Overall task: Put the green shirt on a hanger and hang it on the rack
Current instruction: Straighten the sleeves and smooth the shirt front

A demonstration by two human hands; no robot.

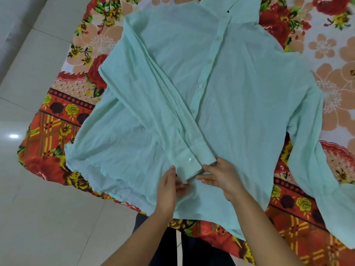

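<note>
1. We are looking down at the green shirt, which is lying spread, button side up, across the middle of the frame on a floral bedsheet covering a bed.
2. One sleeve is lying folded diagonally over the shirt front, its cuff ending at lower centre.
3. Our left hand is pinching the cuff's lower corner.
4. Our right hand is gripping the cuff's open end, fingers closed on the fabric.
5. Pale floor tiles are filling the left of the frame.

A floral-sheeted bed carries the green shirt, spread flat, buttoned front up.
</note>
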